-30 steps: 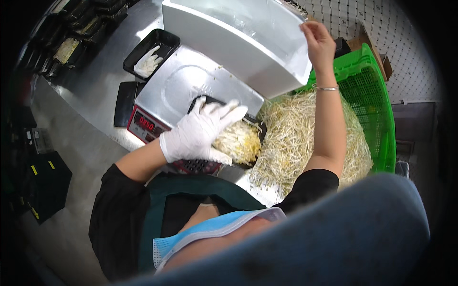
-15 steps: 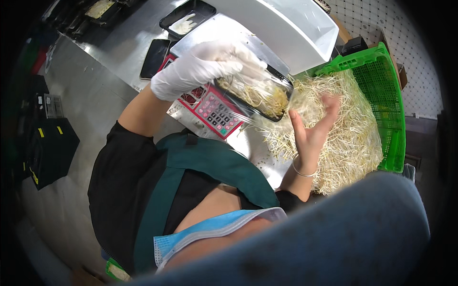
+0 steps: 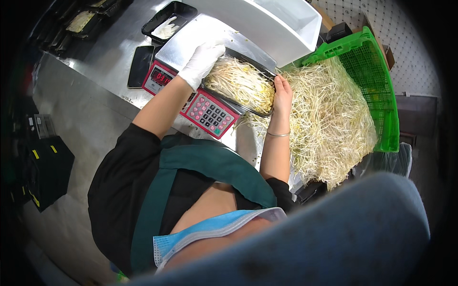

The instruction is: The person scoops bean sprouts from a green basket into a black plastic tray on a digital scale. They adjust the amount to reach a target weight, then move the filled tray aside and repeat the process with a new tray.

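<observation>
A black plastic tray [image 3: 257,65] full of bean sprouts [image 3: 241,83] is between my hands, over the weighing scale [image 3: 210,114] with its red frame, lit display and keypad. My left hand [image 3: 202,64], in a white glove, has its fingers curled at the tray's left end. My right hand [image 3: 282,95], bare and with a bracelet at the wrist, grips the right end, thumb and fingers at the rim. Whether the tray rests on the scale's metal plate or is held just above it, I cannot tell.
A large heap of sprouts [image 3: 329,119] spills from a green crate [image 3: 381,90] at the right. Behind the scale stands a white bin [image 3: 272,33]. Far left are a phone [image 3: 140,66], a black tray [image 3: 183,12] holding a white glove, and several stacked trays [image 3: 81,24].
My right hand has moved from open in the air to a grip on the tray's right end. My left hand has shifted left, off the sprouts, to the tray's left end; the tray looks more level.
</observation>
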Tool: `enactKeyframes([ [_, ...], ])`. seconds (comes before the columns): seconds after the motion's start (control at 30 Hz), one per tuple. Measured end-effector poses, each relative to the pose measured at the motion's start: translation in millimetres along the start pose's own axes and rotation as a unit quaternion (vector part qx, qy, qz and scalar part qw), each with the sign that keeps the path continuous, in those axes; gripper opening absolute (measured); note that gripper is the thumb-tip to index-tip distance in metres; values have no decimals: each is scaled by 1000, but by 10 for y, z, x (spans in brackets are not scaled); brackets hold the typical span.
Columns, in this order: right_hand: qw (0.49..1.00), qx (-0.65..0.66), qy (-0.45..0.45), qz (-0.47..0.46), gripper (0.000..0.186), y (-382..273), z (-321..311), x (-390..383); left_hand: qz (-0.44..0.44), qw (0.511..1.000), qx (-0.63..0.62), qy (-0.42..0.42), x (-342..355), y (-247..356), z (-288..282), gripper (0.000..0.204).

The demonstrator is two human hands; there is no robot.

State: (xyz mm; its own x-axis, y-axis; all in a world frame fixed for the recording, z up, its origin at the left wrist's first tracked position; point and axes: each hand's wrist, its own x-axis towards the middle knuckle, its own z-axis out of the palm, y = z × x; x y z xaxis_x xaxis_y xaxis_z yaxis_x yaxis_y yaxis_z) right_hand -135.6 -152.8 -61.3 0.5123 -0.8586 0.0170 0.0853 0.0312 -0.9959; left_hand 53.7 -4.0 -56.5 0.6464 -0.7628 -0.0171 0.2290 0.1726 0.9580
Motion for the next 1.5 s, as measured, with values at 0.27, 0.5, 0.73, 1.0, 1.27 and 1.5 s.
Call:
enactKeyframes([
  [0.27, 977, -205, -49, -27, 24, -106, 22, 199, -32, 996, -69, 46, 100, 57, -35, 13],
  [0.5, 711, -658, -40, -244, 48, -327, 413, -127, 47, 995, 11, 84, 113, 34, -72, 23],
  [0.73, 748, -629, -40, -207, 48, -328, 392, -109, -205, 962, 103, -147, -713, 557, -285, 29],
  [1.0, 981, -158, 50, -100, 51, -173, -244, -225, -158, 949, -268, -51, -684, -47, -411, 40],
  [1.27, 756, -469, 451, 64, 61, 167, -3541, -1739, -254, 953, -25, -165, -1061, 101, 609, 49],
  [1.5, 792, -540, 286, 23, 51, 210, -3182, -1330, -21, 982, -166, 93, -786, 229, -212, 27],
])
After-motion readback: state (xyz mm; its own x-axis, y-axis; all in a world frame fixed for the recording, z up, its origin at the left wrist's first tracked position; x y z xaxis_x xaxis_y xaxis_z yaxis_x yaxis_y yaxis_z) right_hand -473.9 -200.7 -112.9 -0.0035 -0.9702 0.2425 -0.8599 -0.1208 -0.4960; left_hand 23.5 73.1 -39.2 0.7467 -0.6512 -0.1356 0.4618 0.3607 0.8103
